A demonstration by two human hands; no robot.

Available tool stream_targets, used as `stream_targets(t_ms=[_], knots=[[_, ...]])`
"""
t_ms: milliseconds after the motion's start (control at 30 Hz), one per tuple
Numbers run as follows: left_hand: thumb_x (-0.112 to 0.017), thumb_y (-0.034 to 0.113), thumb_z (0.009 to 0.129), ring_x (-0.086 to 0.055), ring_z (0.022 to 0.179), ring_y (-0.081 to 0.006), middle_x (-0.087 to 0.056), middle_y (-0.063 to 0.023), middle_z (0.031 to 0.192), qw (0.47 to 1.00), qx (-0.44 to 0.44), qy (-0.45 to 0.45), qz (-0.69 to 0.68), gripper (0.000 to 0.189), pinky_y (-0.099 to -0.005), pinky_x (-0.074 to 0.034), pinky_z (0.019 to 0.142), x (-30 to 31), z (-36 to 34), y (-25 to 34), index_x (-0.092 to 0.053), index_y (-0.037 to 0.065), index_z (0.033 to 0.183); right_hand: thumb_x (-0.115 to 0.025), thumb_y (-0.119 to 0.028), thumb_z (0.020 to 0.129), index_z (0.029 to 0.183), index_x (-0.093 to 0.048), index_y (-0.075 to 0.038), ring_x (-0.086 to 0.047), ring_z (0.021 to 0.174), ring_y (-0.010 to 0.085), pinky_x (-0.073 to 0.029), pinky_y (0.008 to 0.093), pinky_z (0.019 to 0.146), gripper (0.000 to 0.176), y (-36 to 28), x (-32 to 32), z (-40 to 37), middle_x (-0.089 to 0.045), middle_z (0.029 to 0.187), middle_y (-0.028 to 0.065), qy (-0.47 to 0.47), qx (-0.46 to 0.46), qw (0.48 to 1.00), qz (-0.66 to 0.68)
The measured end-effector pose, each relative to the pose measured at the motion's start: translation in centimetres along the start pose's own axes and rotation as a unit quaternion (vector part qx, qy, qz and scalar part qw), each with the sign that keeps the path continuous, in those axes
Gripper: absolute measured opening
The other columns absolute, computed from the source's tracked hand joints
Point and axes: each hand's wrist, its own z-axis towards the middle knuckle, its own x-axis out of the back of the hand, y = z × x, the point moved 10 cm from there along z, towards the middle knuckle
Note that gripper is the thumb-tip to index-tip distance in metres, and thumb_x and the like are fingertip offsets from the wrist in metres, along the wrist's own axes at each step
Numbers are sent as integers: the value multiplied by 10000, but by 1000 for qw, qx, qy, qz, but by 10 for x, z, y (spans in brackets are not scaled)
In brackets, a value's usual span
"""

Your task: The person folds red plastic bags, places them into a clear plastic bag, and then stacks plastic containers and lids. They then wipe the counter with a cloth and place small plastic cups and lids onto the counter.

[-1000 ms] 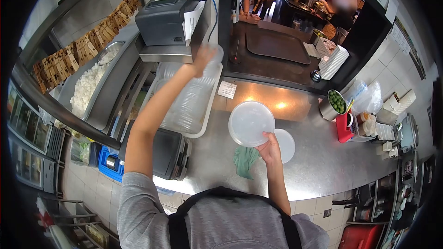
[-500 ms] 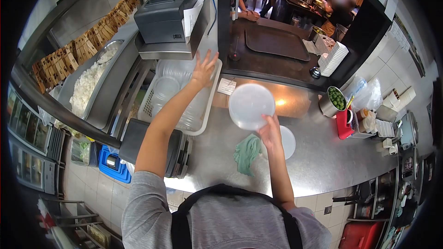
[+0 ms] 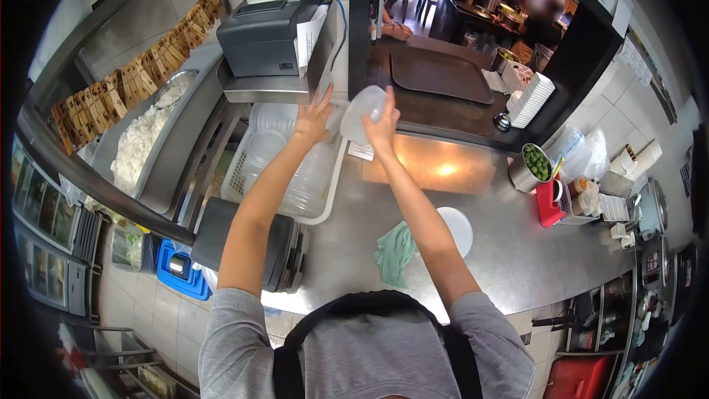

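My right hand (image 3: 380,124) grips a translucent round plastic lid or bowl (image 3: 357,116), tilted near the back right corner of a white basket (image 3: 333,191). Over the back of that basket is my left hand (image 3: 313,120), its fingers spread and nothing seen in it. Clear plastic containers (image 3: 266,151) fill the basket. On the steel counter, a green cloth (image 3: 396,253) lies crumpled, with a white round lid or plate (image 3: 456,230) beside my right forearm.
A printer (image 3: 272,33) stands on a shelf behind the basket. A brown tray (image 3: 441,74) rests on the pass ledge. Toward the right are a pot of green items (image 3: 536,162) and a red container (image 3: 549,202). A person (image 3: 539,26) is beyond the opening.
My right hand has moved left and up with the translucent piece, which is now tilted beside the basket. My left hand has shifted slightly down and left.
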Motion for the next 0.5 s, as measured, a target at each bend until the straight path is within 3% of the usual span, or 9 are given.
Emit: stream_targets(t_ms=[67,167,267,367,467,500], knots=[[-711,329,620,-115,1350,-311,-27,-66,1484,999,-28,29,-25,645,-584,-319,944,1,1,-1,-491,202,1213,-634,-118,674,1390,-220,-196,-493,1037,424,-445,436,854,831,-21,-22,4,-260,1287,248,-37,34,998,-36],[-682,262,653,-271,1293,-323,-208,-127,1437,993,-21,91,-71,601,-529,-351,939,13,-1,-17,-485,180,1215,-636,-147,686,1377,-249,-209,-533,940,468,-477,474,781,794,-41,-50,8,-220,1299,253,-118,20,985,-124],[-659,201,656,-443,1147,-330,-431,-152,1269,989,5,88,-117,571,-492,-383,902,11,4,-52,-497,113,1196,-660,-180,679,1377,-243,-230,-534,930,497,-461,486,815,814,-52,-71,7,-213,1299,293,-134,57,976,-162],[-639,176,656,-521,1040,-336,-571,-165,1086,979,18,159,-127,482,-450,-402,881,-11,9,-91,-548,52,1113,-661,-192,688,1371,-250,-210,-534,930,500,-465,490,815,798,-59,-83,7,-208,1303,292,-135,80,976,-149],[-626,295,711,-428,1164,-343,-480,-174,1235,995,13,-11,-102,590,-440,-347,964,-24,7,-99,-458,70,1231,-655,-200,705,1365,-268,-177,-527,942,504,-456,493,832,766,-43,-104,7,-198,1307,297,-182,34,972,-146],[-605,349,733,-427,1167,-338,-480,-162,1241,997,1,7,-82,572,-436,-337,972,-23,5,-99,-475,67,1213,-652,-203,713,1361,-278,-162,-523,948,506,-452,493,839,750,-33,-111,5,-194,1309,299,-205,9,967,-149]])
